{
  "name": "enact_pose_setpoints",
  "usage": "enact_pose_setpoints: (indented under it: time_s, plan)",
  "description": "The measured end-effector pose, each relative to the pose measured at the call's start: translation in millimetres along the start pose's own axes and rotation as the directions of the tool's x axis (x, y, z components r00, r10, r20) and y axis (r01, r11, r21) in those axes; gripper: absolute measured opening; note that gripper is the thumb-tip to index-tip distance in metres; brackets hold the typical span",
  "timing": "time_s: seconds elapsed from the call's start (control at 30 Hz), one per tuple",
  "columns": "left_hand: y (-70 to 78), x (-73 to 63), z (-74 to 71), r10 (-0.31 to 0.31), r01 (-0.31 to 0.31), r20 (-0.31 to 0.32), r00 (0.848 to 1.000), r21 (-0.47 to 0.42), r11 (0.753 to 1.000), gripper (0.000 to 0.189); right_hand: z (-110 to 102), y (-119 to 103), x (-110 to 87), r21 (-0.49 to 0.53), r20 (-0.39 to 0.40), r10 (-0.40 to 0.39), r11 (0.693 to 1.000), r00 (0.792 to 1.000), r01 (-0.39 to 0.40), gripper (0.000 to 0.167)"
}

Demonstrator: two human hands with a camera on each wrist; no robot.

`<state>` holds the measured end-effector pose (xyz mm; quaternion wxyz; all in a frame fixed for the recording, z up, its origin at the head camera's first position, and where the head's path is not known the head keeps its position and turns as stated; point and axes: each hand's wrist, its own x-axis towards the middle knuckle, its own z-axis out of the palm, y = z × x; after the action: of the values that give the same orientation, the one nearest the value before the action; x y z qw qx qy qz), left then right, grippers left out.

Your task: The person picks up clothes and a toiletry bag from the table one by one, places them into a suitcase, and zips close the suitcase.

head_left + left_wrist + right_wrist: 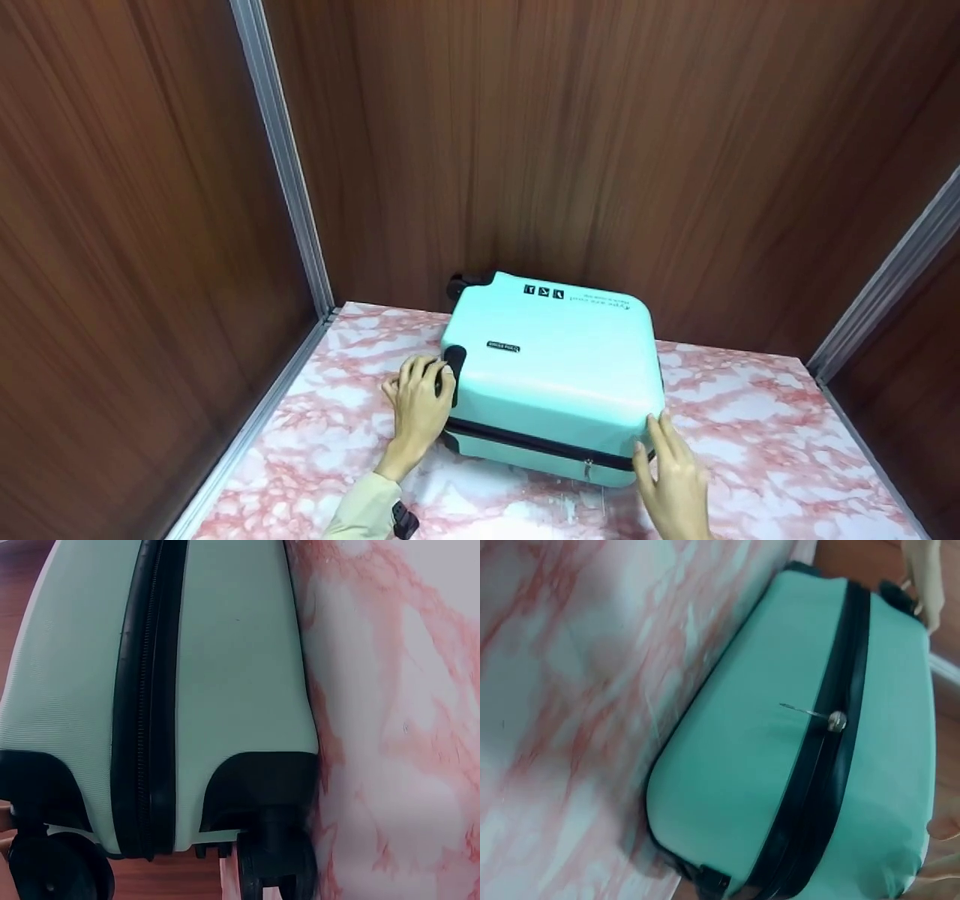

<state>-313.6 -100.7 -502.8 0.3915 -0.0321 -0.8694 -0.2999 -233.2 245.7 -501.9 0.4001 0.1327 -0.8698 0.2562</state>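
Note:
A mint-green suitcase (555,367) lies flat on the pink marbled tabletop, its wheeled end to the left. My left hand (420,397) holds its near-left upper corner, fingers bent over the wheel by the black corner guard (454,360). In the left wrist view, two black wheels (277,862) and the dark zipper band (146,712) show, with fingertips at the left edge. My right hand (675,472) touches the near-right corner with extended fingers, thumb on the near side. A metal zipper pull (836,721) hangs on the near side.
Brown wood-grain panels (570,135) stand behind and on both sides, joined by grey metal posts (281,142). The suitcase's far side is close to the back panel. Marbled tabletop (750,427) extends to the right and left of the suitcase.

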Motion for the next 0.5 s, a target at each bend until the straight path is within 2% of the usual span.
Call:
enact_pose_setpoints:
  time_s: [0.1, 0.23, 0.37, 0.5]
  plan:
    - [1.5, 2.2, -0.4, 0.014, -0.014, -0.014, 1.000, 0.007, 1.000, 0.025, 1, -5, -0.9, -0.042, 0.062, -0.017, 0.999, 0.998, 0.019, 0.048]
    - [3.3, 3.1, 1.2, 0.052, -0.051, -0.084, 0.995, 0.010, 0.999, 0.017, 4, -5, 1.4, -0.065, 0.112, -0.037, 0.997, 0.993, 0.045, 0.054]
    - [6.9, -4.3, 4.7, 0.103, -0.103, -0.147, 0.984, 0.007, 0.995, 0.013, 8, 6, 5.5, -0.073, 0.100, -0.057, 0.995, 0.993, 0.065, 0.060]
    - [13.0, -11.7, 8.3, 0.166, -0.168, -0.170, 0.971, 0.003, 0.986, 0.014, 10, 21, 12.4, -0.086, 0.078, -0.050, 0.995, 0.996, 0.057, 0.064]
